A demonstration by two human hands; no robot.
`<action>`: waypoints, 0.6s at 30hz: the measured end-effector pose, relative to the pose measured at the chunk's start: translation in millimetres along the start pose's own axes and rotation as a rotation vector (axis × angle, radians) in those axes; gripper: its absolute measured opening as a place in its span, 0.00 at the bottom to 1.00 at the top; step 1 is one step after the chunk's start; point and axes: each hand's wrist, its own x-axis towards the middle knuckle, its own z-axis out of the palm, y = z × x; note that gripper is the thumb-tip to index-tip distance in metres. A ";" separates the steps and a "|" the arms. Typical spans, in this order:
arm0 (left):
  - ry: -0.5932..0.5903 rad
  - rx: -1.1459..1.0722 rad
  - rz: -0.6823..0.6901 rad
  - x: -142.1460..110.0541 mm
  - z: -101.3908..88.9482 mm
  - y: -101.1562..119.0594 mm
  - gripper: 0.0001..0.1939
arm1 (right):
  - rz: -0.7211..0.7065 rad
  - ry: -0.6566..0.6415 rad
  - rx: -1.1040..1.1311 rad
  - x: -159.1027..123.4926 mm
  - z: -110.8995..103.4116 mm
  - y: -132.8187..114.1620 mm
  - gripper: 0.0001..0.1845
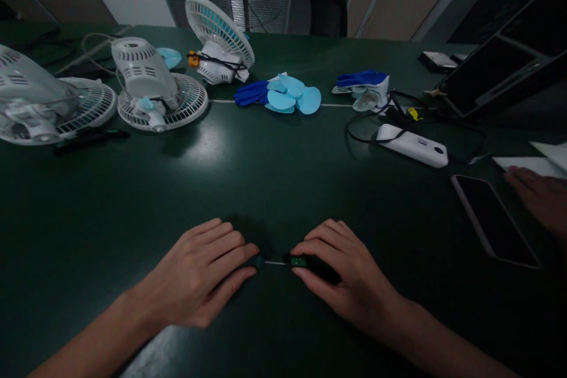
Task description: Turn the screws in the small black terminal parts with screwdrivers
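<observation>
My left hand [206, 269] is closed at the middle front of the table, thumb and index finger pinching the dark teal handle of what looks like a small screwdriver [277, 263]. Its thin metal shaft points right, lying level just over the dark green tabletop [266, 189]. At the shaft's far end, my right hand [341, 271] pinches a small green block [299, 261] with pale specks. Whether the tip enters the block or only touches it I cannot tell. Fingers hide most of the handle and part of the block.
White fans [150, 85] stand and lie at the back left. Light blue fan blades [295, 94] and blue-white gloves [365, 88] lie farther back. Rightward are a white oblong device [411, 144] with cables, a phone [494, 221], a dark monitor-like panel [509, 47] and another person's hand [538, 195] by papers.
</observation>
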 end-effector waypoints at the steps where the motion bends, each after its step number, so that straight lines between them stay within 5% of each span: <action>1: 0.020 -0.004 0.002 0.3 0.9 -0.1 0.13 | 0.002 -0.001 0.001 -0.3 0.0 -0.1 0.10; 11: 0.042 -0.056 0.017 5.8 1.7 -0.9 0.13 | 0.025 -0.003 -0.003 -1.5 1.2 -1.2 0.08; 15: 0.206 -0.117 -0.107 4.7 -0.9 -3.6 0.13 | 0.032 -0.014 0.009 -0.8 0.4 -0.4 0.10; 18: 0.219 -0.073 -0.122 5.2 0.7 -3.9 0.13 | 0.036 -0.024 0.009 -1.8 -0.4 0.3 0.11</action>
